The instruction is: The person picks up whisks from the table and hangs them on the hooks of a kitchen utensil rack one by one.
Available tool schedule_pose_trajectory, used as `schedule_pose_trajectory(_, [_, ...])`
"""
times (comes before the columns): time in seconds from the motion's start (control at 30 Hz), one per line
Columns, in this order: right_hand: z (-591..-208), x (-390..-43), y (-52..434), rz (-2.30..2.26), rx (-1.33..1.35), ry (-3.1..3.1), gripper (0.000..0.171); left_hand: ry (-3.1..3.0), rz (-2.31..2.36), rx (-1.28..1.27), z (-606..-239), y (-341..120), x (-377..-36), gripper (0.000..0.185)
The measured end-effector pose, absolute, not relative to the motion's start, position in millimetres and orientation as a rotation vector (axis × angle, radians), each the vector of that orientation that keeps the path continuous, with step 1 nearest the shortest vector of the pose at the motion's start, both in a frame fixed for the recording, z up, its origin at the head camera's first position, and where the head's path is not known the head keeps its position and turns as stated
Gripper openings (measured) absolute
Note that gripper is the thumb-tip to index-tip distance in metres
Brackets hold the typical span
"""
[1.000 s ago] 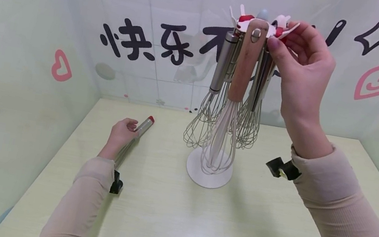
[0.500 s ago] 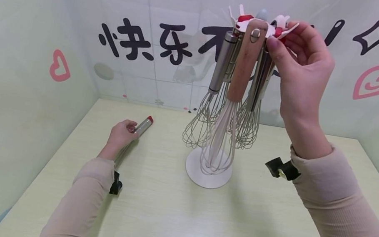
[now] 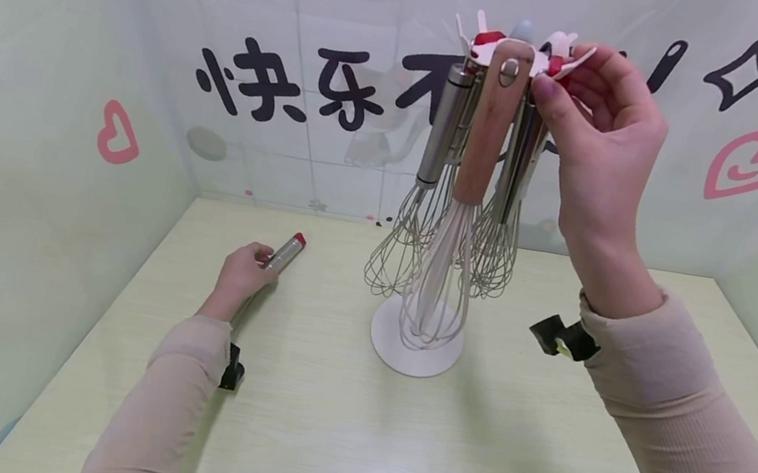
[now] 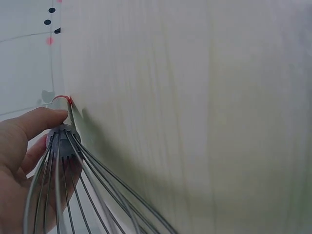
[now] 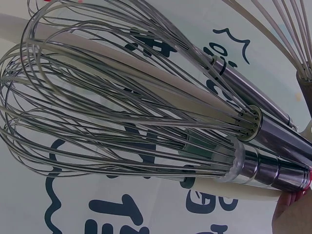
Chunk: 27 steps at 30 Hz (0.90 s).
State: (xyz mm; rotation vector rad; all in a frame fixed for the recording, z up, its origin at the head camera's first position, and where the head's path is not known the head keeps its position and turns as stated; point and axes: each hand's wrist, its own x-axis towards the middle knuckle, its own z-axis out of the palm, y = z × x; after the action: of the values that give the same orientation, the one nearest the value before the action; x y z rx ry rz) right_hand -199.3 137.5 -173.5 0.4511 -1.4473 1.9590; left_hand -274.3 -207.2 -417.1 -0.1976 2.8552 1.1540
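Note:
At the left of the table, my left hand (image 3: 242, 276) grips the silver handle of a whisk (image 3: 284, 254) with a red end. In the left wrist view, thumb and fingers hold the handle (image 4: 65, 130) just above the fanned wires. My right hand (image 3: 613, 134) is raised at the top of a white whisk stand (image 3: 415, 353), thumb and fingers pinching one of its upturned prongs, close to a red handle end. Several whisks hang from the stand, among them a wooden-handled whisk (image 3: 493, 126) in front and a steel whisk (image 3: 446, 126) beside it.
The pale wooden table (image 3: 326, 447) spreads around the stand's round base. A light curtain (image 3: 286, 161) with dark lettering and pink hearts stands behind and at both sides. In the right wrist view, hanging whisk wires (image 5: 112, 97) fill much of the picture.
The left fingers have settled a little closer around the whisk handle. The right hand and the hanging whisks stay in place; the head view has shifted very slightly.

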Motion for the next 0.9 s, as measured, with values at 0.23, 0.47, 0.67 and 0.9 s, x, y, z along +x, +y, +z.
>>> schedule_pose_trajectory(0.23, [-173.5, -199.5, 137.5, 1.950, 0.458, -1.450, 0.023, 2.873, 1.136, -0.212, -417.9, -207.0, -274.3, 0.052])
schedule_pose_trajectory(0.47, [-174.2, -199.5, 137.3, 1.944, 0.470, -1.448, 0.022, 2.890, 1.126, -0.206, -418.3, -207.1, -273.1, 0.051])
schedule_pose_trajectory(0.67, [-175.0, -199.4, 136.9, 1.868, 0.479, -1.475, 0.020, 2.887, 1.149, -0.196, -413.4, -208.0, -272.1, 0.051])
schedule_pose_trajectory(0.9, [-175.9, -200.1, 136.3, 1.856, 0.490, -1.481, 0.020, 2.874, 1.185, -0.217, -407.1, -207.1, -269.5, 0.051])
